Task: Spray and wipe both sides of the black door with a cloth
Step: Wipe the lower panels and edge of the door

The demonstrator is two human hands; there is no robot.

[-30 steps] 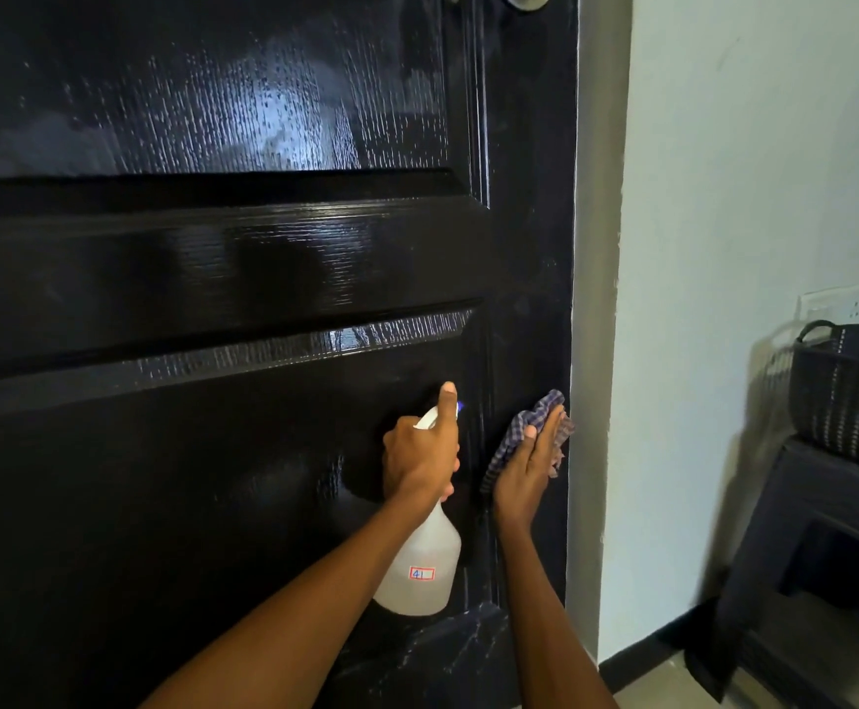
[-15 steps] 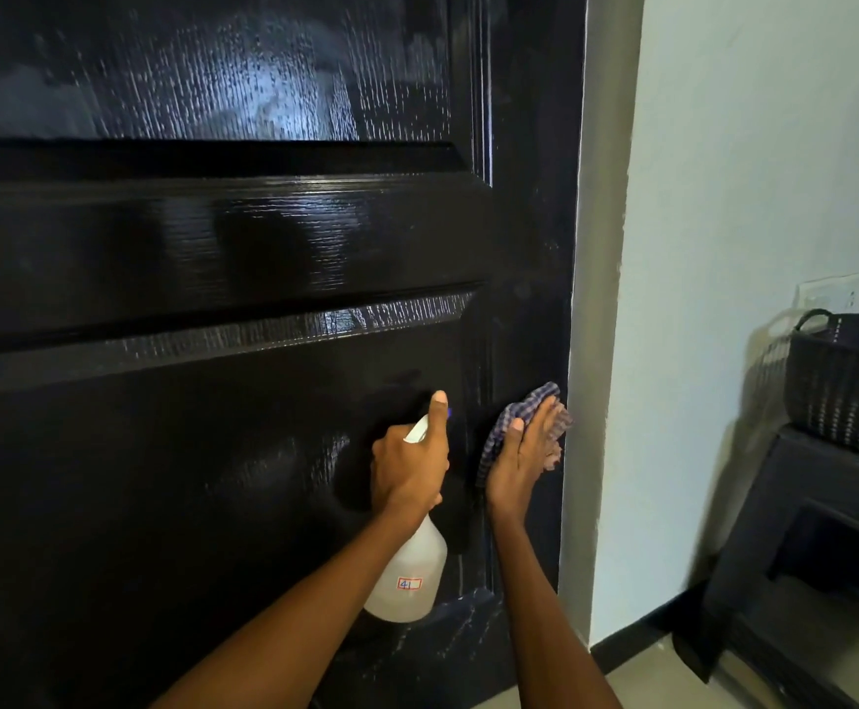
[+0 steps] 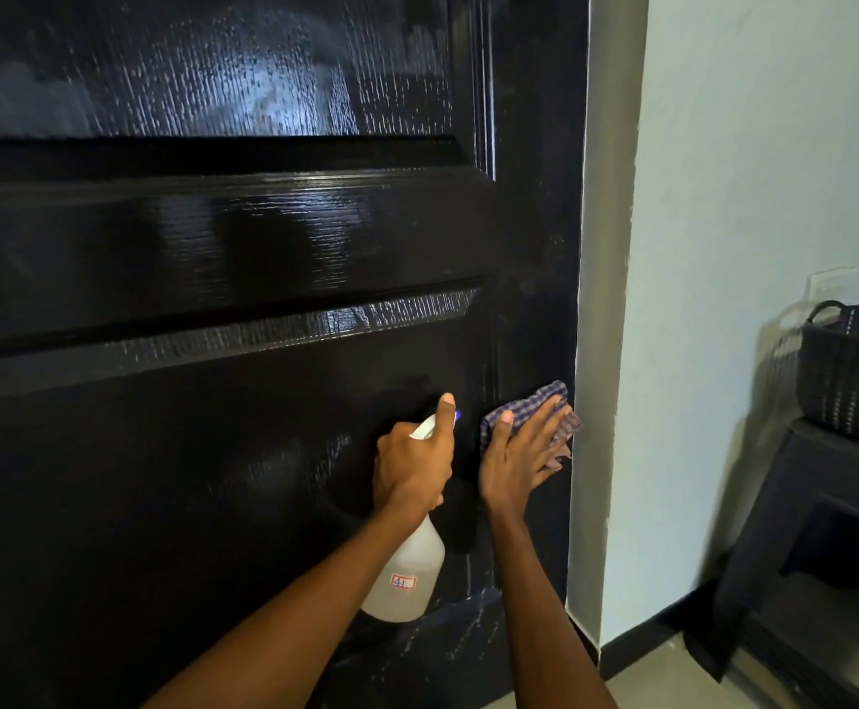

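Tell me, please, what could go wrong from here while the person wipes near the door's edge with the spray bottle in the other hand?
The right hand presses the checked cloth flat right beside the door edge, where the door frame begins; fingers may get pinched there if the door moves. The left hand grips the spray bottle aimed at the panel close to the right hand, so a squeeze might wet that hand rather than the door.

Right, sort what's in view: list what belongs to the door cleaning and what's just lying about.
Part of the job:
black door
spray bottle, gripped by the left hand
checked cloth, pressed flat to the door by the right hand

Just lying about:
woven basket
dark stool under it
wall socket
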